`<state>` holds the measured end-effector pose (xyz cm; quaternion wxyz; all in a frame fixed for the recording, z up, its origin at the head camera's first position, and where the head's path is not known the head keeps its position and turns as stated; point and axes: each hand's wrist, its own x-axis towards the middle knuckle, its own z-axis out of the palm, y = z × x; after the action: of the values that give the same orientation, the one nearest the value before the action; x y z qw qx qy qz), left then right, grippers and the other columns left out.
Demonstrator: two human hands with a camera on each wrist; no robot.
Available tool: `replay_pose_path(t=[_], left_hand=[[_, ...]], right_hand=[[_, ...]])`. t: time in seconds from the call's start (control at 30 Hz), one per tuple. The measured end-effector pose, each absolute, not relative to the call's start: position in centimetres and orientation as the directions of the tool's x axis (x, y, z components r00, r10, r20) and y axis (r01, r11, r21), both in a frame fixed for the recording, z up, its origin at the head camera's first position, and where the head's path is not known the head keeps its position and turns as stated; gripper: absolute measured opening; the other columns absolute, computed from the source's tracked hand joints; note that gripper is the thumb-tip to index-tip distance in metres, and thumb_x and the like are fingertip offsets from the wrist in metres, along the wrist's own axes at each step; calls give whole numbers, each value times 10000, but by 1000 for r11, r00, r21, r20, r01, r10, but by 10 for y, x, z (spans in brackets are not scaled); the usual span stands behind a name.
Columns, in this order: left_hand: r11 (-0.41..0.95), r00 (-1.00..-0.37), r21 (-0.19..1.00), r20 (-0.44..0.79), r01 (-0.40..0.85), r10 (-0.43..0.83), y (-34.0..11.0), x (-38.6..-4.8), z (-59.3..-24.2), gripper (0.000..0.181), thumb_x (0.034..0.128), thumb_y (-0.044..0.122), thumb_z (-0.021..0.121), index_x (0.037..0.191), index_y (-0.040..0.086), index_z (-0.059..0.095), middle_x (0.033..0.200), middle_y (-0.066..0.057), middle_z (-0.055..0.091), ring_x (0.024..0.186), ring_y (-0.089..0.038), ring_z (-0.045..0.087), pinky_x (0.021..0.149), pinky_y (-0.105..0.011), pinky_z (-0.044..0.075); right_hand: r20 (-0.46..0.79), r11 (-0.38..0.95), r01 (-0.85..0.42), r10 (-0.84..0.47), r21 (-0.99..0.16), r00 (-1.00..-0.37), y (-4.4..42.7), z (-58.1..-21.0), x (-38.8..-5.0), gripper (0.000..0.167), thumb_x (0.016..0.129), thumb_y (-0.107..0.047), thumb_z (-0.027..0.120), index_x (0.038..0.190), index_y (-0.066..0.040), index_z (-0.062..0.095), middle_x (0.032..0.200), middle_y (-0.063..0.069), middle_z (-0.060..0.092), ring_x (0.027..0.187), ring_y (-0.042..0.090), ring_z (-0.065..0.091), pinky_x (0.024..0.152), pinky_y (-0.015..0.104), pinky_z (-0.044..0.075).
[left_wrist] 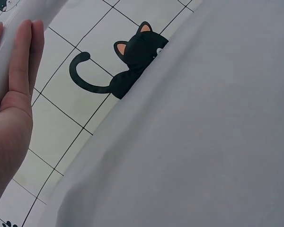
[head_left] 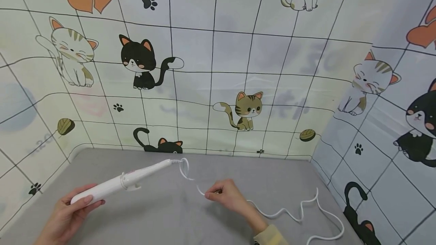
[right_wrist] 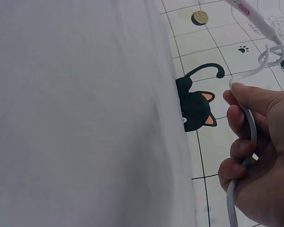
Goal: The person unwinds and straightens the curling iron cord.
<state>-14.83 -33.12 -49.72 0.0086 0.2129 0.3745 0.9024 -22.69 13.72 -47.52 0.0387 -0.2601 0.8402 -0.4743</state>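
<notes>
A white curling iron with a collar and small tab at its middle is held aloft, tilted up to the right. My left hand grips its thick lower end between thumb and fingers; the left wrist view shows that hand along the white barrel. From the iron's thin end a white cord leaves in a loose loop. My right hand pinches this cord a little way along. In the right wrist view, the fingers of that hand curl round the cord.
The cord's far part winds over the grey table to the right and runs off the bottom edge. A cat-print cloth wall stands behind the table, and another cloth panel stands at the right.
</notes>
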Motion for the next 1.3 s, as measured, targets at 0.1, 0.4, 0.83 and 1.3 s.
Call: replay_pose_path(t=[0.1, 0.4, 0.83, 1.3], left_hand=[[-753, -904, 649, 378, 105, 201, -332, -148, -499, 549, 1009, -222, 221, 1320, -71, 647, 1282, -145, 639, 1107, -391, 675, 944, -418, 524], [-782, -866, 623, 379, -22, 327, -341, -144, -503, 576, 1049, -148, 145, 1371, -54, 614, 1351, -101, 579, 1217, -307, 604, 1008, -404, 486], [-750, -850, 662, 388, -13, 357, -348, -143, -504, 586, 1043, -132, 140, 1354, -50, 629, 1317, -109, 601, 1102, -369, 668, 964, -401, 523], [-744, -944, 667, 266, 32, 198, -370, -134, -506, 532, 1067, -123, 220, 1329, -9, 669, 1275, -88, 623, 1122, -326, 664, 972, -383, 516]], right_hand=[[170, 449, -384, -446, -807, -879, 136, -476, -227, 47, 890, -123, 798, 877, -87, 827, 801, -57, 717, 711, 40, 598, 605, 226, 485], [162, 540, -320, -320, -778, -934, 142, -477, -232, 98, 910, -158, 775, 869, -79, 816, 832, -21, 743, 721, 79, 628, 598, 265, 512], [230, 540, -292, -181, -789, -956, 151, -477, -238, 130, 935, -115, 734, 922, -2, 797, 833, 39, 732, 704, 88, 576, 616, 271, 489], [265, 538, -249, -50, -805, -963, 160, -479, -243, 115, 901, -102, 771, 902, 10, 798, 827, 76, 742, 718, 128, 643, 607, 282, 522]])
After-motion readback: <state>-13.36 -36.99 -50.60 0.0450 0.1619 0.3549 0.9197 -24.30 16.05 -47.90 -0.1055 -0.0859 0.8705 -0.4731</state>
